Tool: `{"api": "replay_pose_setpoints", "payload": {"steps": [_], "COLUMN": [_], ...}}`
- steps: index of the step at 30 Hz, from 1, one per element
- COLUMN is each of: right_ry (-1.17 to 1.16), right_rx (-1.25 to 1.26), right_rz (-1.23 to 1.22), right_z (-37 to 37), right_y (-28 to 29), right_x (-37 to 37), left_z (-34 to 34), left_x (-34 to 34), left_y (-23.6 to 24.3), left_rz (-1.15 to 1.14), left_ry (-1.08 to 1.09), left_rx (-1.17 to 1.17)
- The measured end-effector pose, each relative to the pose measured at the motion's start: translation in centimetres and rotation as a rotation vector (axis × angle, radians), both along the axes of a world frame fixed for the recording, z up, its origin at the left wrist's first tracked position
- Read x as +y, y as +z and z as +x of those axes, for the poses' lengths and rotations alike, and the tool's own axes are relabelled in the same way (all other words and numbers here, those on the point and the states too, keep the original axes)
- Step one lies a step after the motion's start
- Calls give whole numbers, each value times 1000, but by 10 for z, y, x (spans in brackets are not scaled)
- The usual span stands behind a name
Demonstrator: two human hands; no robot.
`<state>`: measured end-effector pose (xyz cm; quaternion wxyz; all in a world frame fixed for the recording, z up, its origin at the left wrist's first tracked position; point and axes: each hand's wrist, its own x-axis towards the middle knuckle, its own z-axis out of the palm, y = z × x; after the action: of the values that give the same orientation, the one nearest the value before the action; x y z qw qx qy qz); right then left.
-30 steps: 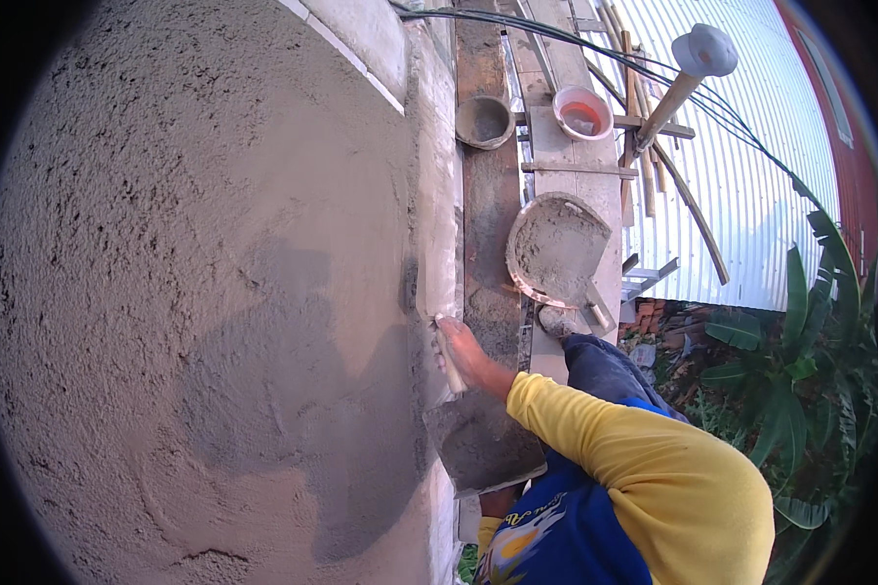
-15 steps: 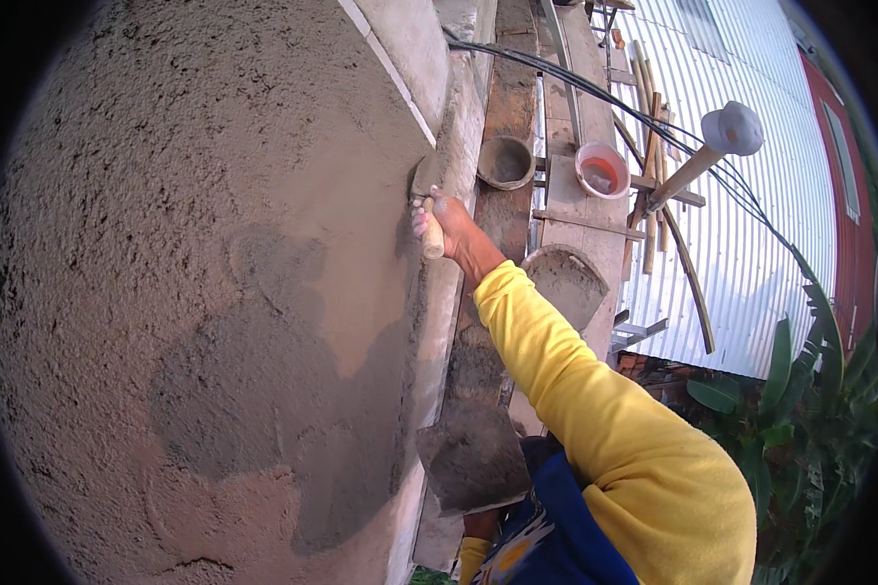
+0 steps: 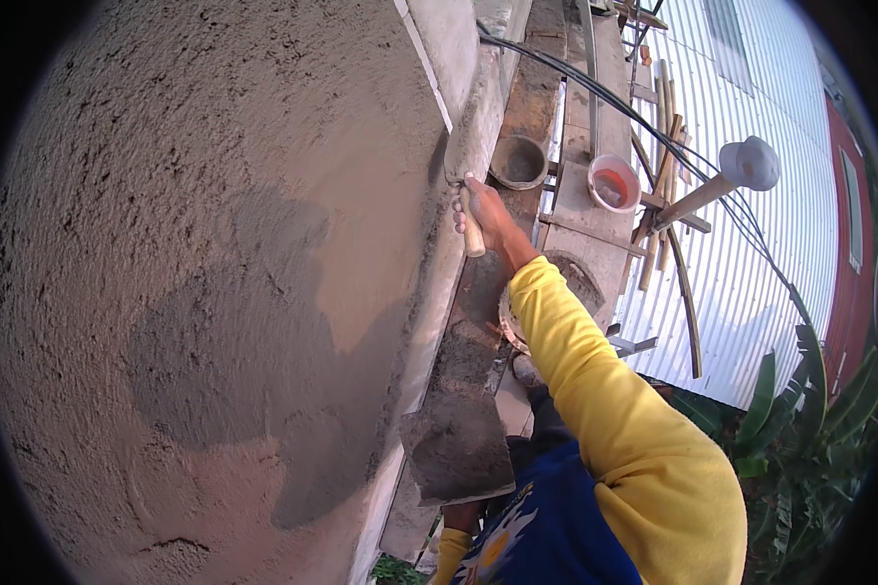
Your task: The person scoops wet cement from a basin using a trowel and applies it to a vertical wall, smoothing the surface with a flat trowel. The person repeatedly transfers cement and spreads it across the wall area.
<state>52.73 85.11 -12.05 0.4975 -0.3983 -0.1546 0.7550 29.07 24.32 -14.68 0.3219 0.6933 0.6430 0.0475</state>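
My right hand (image 3: pixel 486 216) is closed around the wooden handle of a trowel (image 3: pixel 473 234), at the right edge of a wall coated with wet grey plaster (image 3: pixel 361 224). The trowel's blade is seen nearly edge-on beside the pale corner strip, so its contact with the plaster cannot be made out. Lower down, my left hand (image 3: pixel 465 513) supports a square mortar board (image 3: pixel 458 448) from below. Grey mortar smears the board's top. Most of the left fingers are hidden beneath it.
Scaffold planks (image 3: pixel 580 117) run along the wall, bearing a dark mortar bowl (image 3: pixel 519 163), a whitish bucket (image 3: pixel 615 183) and a mortar-coated basin (image 3: pixel 578 278). Black cables (image 3: pixel 605 93) cross above. An upright pole with a capped end (image 3: pixel 749 164) stands right, before corrugated metal sheeting (image 3: pixel 751 312).
The view has shifted a little. My right hand and the trowel have moved right, toward the wall's edge, and the blade has turned more edge-on. The mortar board sits slightly further left in view.
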Motion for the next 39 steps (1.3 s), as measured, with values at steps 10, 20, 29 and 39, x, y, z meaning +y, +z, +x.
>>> {"api": "replay_pose_setpoints", "payload": {"steps": [10, 20, 29, 39], "right_ry": [153, 162, 352, 460], "right_rx": [42, 5, 53, 64], "right_rz": [-167, -207, -238, -273], "right_z": [-100, -61, -130, -182], "right_y": [-8, -37, -30, -11], "right_x": [-152, -178, -236, -418], "left_z": [-12, -35, -63, -99], "left_x": [-23, -45, -108, -128], "left_y": [-14, 3, 4, -8], "left_rz": [-199, -328, -419, -320], "left_ry": [177, 149, 533, 567], "left_rx": [-166, -118, -456, -482]}}
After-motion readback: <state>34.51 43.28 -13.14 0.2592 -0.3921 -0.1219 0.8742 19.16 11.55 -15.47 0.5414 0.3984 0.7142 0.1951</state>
